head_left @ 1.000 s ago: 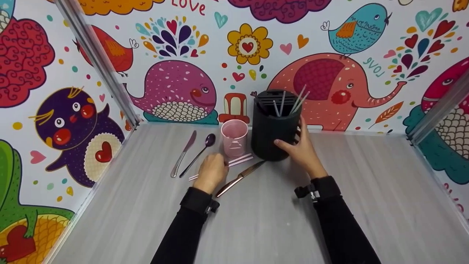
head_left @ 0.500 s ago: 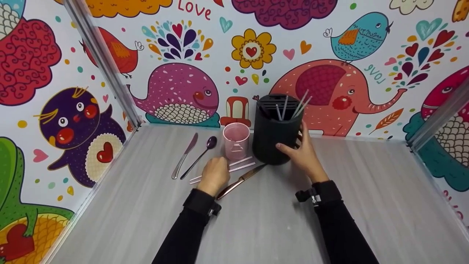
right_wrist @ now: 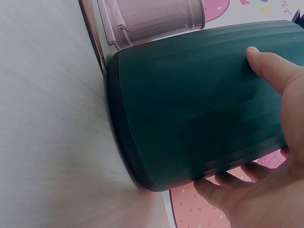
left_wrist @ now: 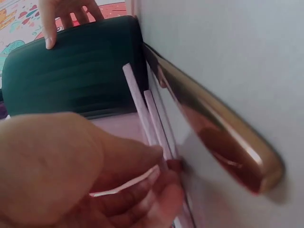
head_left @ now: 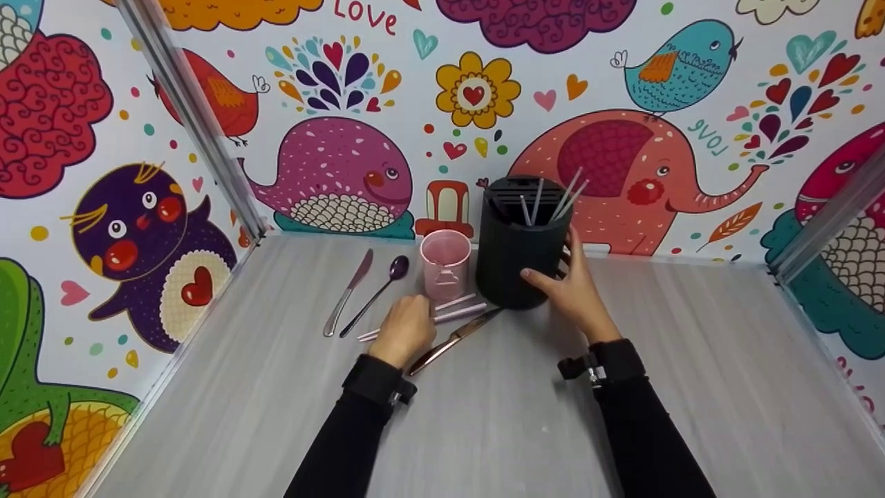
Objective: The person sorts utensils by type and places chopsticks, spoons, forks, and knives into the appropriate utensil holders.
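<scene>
My left hand [head_left: 404,330] is low over the table, with thumb and fingertips pinching a pale pink straw [left_wrist: 137,102]. A second straw [left_wrist: 156,114] lies alongside it; their far ends point toward the dark round knife block [head_left: 518,266]. The block stands upright with a slotted top, and several pale straws [head_left: 570,200] stick up from it. Around its right side, my right hand [right_wrist: 266,185] holds the block, thumb on the front and fingers behind. A copper-coloured knife [head_left: 453,342] lies just right of my left hand, its tip at the block's base.
A pink cup [head_left: 446,266] stands left of the block, just behind the straws. To the left lie a spoon [head_left: 377,294] and another table knife [head_left: 349,290]. Printed panels [head_left: 339,173] wall off the back and sides of the grey table [head_left: 525,429].
The straws at my left hand have shifted a little, their right ends spreading apart and then coming closer together. My right hand stays on the block. The head view has tilted slightly.
</scene>
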Demonstrator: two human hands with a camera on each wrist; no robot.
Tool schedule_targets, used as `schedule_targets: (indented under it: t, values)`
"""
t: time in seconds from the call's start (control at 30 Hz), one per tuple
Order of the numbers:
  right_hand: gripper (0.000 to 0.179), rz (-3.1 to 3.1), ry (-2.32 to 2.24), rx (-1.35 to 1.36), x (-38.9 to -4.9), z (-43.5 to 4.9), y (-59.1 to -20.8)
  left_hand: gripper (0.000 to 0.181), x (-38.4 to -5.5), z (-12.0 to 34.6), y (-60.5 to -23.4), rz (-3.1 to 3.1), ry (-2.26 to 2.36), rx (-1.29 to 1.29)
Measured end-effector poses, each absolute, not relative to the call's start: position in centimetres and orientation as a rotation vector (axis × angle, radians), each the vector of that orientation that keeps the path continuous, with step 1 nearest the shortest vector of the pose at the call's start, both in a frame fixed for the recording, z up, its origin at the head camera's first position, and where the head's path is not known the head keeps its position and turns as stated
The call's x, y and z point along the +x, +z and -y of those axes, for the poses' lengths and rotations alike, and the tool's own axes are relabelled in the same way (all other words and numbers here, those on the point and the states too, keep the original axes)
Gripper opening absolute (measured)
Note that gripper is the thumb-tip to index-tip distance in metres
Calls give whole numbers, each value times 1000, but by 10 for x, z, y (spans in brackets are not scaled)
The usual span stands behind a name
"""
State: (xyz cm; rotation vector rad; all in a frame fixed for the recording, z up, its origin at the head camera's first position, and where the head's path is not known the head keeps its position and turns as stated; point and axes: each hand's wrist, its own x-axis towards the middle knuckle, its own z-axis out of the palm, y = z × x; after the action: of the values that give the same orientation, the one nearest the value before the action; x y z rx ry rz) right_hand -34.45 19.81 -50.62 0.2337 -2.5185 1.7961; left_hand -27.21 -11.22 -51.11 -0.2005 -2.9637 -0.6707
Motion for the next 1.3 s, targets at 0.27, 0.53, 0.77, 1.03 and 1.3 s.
schedule_targets:
  t: [0.27, 0.53, 0.77, 1.03, 1.3]
  values:
    - [120, 2513, 1824, 208, -346, -198, -507, 17, -298, 121, -547, 2984, -729, -301]
    - [121, 2509, 1835, 196, -348, -199, -508, 13, -293, 116, -536, 3021, -856, -509]
    - [121, 2482, 1833, 238, -346, -199, -509, 26, -273, 106, -498, 2996, -893, -670]
    - [120, 2482, 1817, 231, -345, -198, -508, 36, -270, 101, -486, 3007, -995, -690]
    - [120, 2495, 1833, 207, -344, -198, -508, 46, -265, 99, -473, 2901, -1018, -889]
